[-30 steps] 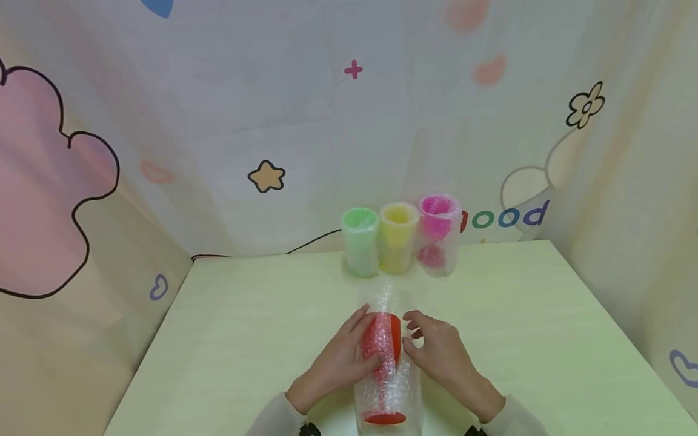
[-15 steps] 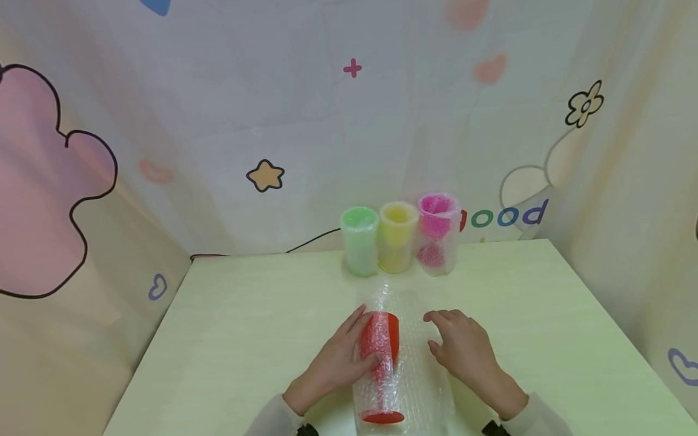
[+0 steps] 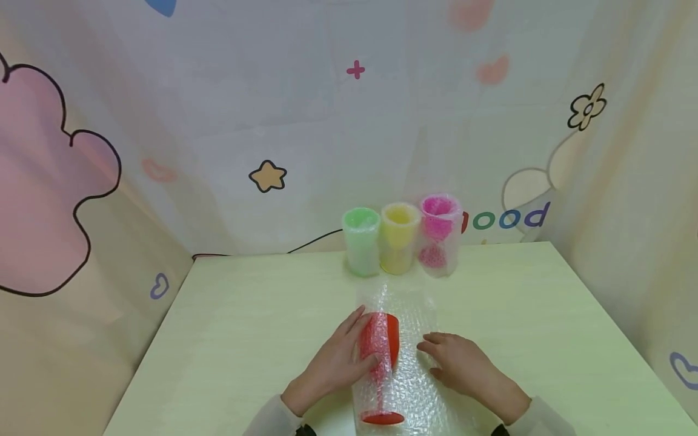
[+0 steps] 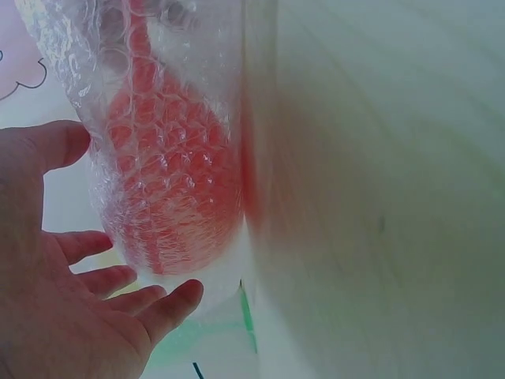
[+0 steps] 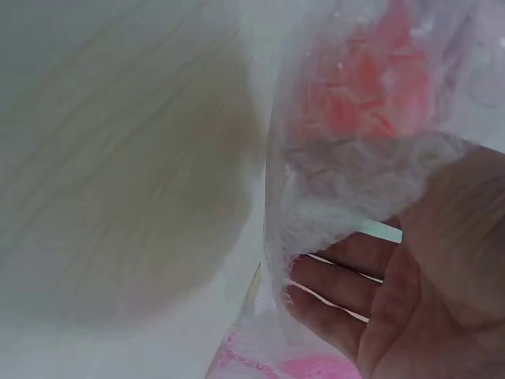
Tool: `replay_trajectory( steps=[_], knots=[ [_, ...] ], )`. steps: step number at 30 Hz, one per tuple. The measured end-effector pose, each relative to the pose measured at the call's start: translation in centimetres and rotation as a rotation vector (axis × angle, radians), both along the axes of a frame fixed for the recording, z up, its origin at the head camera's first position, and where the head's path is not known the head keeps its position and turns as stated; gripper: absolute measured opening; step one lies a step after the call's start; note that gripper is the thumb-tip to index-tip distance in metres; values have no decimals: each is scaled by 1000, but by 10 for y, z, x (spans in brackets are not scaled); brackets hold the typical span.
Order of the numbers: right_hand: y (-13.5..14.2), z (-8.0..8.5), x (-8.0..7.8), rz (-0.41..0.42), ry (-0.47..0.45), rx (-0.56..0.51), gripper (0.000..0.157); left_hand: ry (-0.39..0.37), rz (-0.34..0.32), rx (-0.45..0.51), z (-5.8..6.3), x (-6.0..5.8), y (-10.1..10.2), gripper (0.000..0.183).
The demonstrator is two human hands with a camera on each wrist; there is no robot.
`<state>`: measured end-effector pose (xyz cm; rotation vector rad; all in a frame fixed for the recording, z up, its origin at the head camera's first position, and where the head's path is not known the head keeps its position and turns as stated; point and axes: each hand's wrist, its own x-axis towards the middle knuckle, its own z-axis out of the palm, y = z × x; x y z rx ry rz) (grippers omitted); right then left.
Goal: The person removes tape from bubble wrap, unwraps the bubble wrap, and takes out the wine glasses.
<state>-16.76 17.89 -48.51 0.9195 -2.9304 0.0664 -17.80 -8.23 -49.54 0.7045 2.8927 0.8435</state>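
A red goblet (image 3: 376, 339) lies on its side on the table, its bowl away from me and its foot toward me. Bubble wrap (image 3: 414, 363) covers most of it, and a flap spreads flat to the right. My left hand (image 3: 332, 366) rests against the wrapped bowl, thumb across the top and fingers along the left side; the left wrist view shows these fingers (image 4: 170, 312) fairly straight by the bowl's rim. My right hand (image 3: 460, 363) touches the spread flap, its fingers slightly bent. Their tips (image 5: 296, 272) sit at the wrap in the right wrist view.
Behind the goblet, at the table's (image 3: 245, 315) far edge, stand three wrapped cups in a row: a green one (image 3: 361, 245), a yellow one (image 3: 400, 242) and a pink one (image 3: 438, 236). A printed curtain (image 3: 305, 121) hangs at the back and sides.
My right hand has moved right from beside the goblet, then a little toward me. The bubble wrap has opened out to the right and lies flatter. My left hand has stayed on the goblet.
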Motion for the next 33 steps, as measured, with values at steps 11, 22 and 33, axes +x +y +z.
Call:
replay_trajectory(
  steps=[11, 22, 33],
  knots=[
    [2, -7, 0, -16, -164, -53, 45, 138, -114, -122, 1, -5, 8, 70],
    [1, -12, -2, -50, -207, -71, 45, 204, -205, -242, 5, -3, 10, 63],
    [0, -10, -2, -62, -253, -70, 44, 163, -104, -184, -1, 2, -16, 65]
  ],
)
